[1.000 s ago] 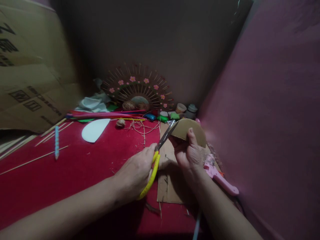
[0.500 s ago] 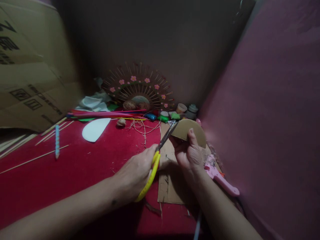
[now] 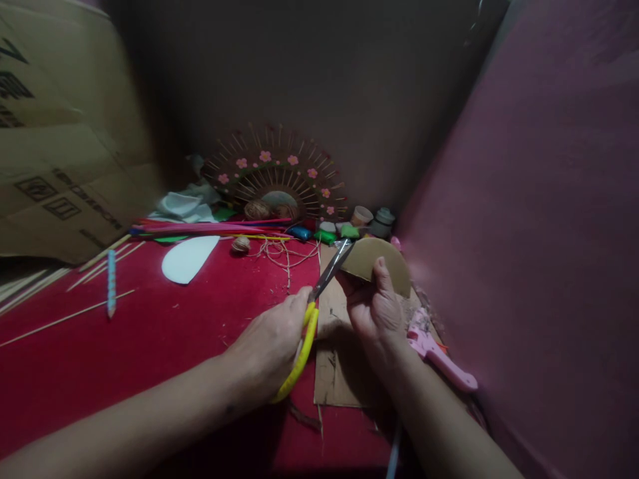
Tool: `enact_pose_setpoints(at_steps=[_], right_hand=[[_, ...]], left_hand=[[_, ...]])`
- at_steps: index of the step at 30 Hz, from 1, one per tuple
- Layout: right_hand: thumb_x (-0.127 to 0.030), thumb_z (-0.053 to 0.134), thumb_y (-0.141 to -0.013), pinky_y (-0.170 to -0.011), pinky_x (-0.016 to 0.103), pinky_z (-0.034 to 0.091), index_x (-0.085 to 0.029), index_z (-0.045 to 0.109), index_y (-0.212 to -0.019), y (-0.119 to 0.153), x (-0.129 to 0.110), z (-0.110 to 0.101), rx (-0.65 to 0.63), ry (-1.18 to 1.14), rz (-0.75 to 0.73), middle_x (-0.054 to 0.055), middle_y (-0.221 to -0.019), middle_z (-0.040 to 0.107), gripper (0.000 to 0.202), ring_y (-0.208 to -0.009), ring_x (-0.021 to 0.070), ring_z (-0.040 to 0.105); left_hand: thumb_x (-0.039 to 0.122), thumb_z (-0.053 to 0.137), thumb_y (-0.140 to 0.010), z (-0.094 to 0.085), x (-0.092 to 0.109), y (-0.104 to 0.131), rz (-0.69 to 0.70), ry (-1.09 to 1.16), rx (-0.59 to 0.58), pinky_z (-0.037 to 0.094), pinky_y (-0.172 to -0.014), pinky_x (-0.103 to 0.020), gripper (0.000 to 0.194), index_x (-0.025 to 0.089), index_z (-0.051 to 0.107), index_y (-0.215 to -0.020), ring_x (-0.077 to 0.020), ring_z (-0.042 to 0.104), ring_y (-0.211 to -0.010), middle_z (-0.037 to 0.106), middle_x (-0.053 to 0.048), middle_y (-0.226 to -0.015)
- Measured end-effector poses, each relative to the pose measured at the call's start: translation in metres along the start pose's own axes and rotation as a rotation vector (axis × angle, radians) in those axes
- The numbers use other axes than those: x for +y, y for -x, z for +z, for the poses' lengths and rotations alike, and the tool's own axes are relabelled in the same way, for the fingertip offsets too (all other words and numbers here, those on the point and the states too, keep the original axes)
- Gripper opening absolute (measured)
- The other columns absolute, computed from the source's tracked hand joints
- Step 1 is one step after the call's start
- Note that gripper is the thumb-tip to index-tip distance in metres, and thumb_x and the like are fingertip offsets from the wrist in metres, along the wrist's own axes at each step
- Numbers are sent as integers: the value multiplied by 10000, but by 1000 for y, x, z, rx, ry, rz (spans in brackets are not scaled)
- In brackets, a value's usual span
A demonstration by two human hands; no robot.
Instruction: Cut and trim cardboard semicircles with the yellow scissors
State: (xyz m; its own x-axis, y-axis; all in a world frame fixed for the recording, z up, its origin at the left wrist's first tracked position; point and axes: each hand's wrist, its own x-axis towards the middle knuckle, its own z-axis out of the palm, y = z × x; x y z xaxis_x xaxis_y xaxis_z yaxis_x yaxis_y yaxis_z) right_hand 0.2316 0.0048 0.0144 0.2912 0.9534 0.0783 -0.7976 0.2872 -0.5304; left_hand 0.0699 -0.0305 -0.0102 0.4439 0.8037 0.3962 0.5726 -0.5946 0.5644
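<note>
My left hand [image 3: 277, 339] is closed around the yellow handles of a pair of scissors [image 3: 302, 362]. The dark blades point up and to the right, their tips at the left edge of a rounded cardboard piece [image 3: 382, 256]. My right hand [image 3: 377, 309] grips that cardboard from below, thumb on its near face and fingers mostly hidden behind it. Beneath both hands lies a flat cardboard sheet [image 3: 324, 386] on the red cloth. Just right of my right wrist is a pink glue gun [image 3: 439, 356].
A white teardrop-shaped piece [image 3: 190, 261], a blue pencil [image 3: 111, 286] and thin sticks [image 3: 64, 319] lie to the left. Behind are a ball of twine [image 3: 241, 245], pipe cleaners [image 3: 210, 228] and a flower-decorated fan [image 3: 277, 166]. A large carton [image 3: 74, 153] stands left; a pink wall [image 3: 544, 219] bounds the right.
The view has shifted very slightly. My hands, the scissors and the rounded cardboard keep nearly the same positions relative to each other.
</note>
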Motion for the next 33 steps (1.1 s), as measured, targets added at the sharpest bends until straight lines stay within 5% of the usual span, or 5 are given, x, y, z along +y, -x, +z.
enact_pose_setpoints(at_steps=[7, 33], right_hand=[[-271, 683, -727, -927, 512, 453, -261, 572, -1062, 0, 1, -1, 0, 22, 20, -20, -912, 689, 354, -900, 160, 633], [-230, 684, -730, -940, 491, 462, -238, 542, -1136, 1, 3, 0, 25, -11, 31, 6, -929, 695, 430, -922, 170, 639]], left_hand=[[324, 414, -821, 2, -2, 0, -8, -16, -58, 490, -866, -460, 554, 147, 298, -1333, -274, 573, -1036, 575, -163, -1161], [347, 409, -794, -1, 0, -2, -102, -89, -138, 517, -796, -469, 541, 104, 356, -1274, -305, 601, -976, 594, -186, -1093]])
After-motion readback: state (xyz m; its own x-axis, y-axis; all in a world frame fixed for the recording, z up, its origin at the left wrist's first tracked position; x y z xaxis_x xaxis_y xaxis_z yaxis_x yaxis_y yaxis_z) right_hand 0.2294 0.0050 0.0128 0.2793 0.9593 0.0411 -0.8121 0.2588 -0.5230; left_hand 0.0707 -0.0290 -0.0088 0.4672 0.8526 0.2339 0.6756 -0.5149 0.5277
